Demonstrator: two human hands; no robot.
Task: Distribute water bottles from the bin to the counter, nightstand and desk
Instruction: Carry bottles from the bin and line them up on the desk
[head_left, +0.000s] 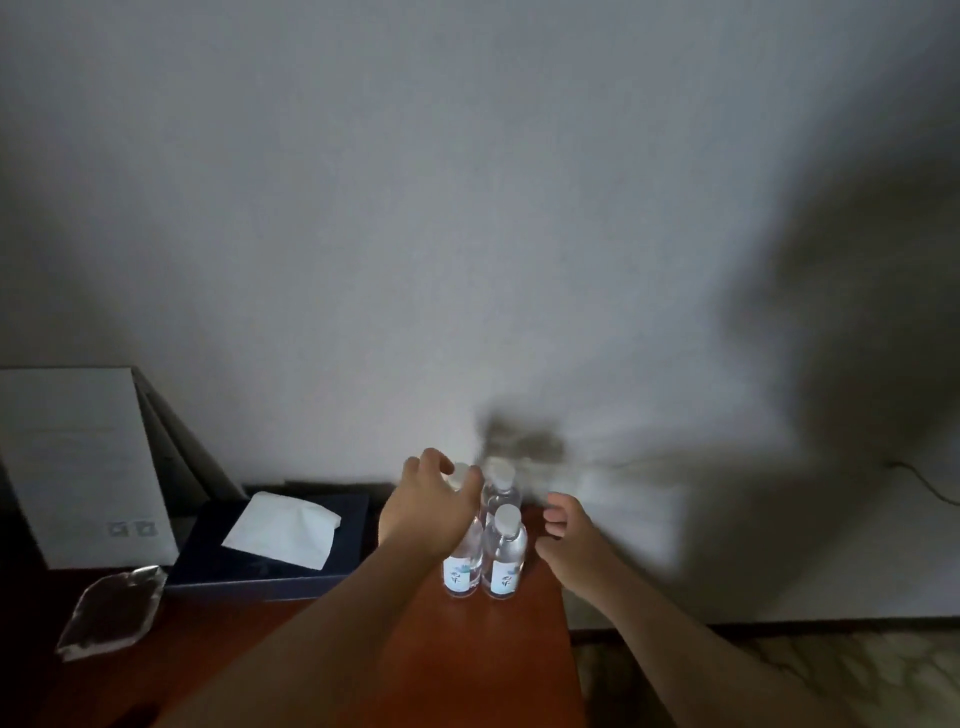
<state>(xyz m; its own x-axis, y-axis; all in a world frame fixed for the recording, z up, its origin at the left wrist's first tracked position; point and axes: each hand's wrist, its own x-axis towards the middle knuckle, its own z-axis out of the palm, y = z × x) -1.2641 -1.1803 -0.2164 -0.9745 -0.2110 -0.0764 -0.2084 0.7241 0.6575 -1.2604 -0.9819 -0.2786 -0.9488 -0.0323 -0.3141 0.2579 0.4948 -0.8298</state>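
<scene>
Three clear water bottles with white caps and pale labels stand close together near the right end of a reddish wooden tabletop (467, 654). My left hand (428, 512) reaches over the left bottle (461, 569) and curls its fingers and thumb round the cap. The back bottle (502, 491) stands against the wall. The front right bottle (505, 558) stands free. My right hand (569, 538) hovers just right of that bottle with loosely curled fingers, holding nothing; a small gap shows between them.
A dark blue tissue box (260, 577) with a white tissue sits left of the bottles. Further left are a white folded card (78, 467) and a foil packet (111, 610). The tabletop ends just right of the bottles, with patterned floor (779, 670) beyond. A cable (927, 486) runs along the wall.
</scene>
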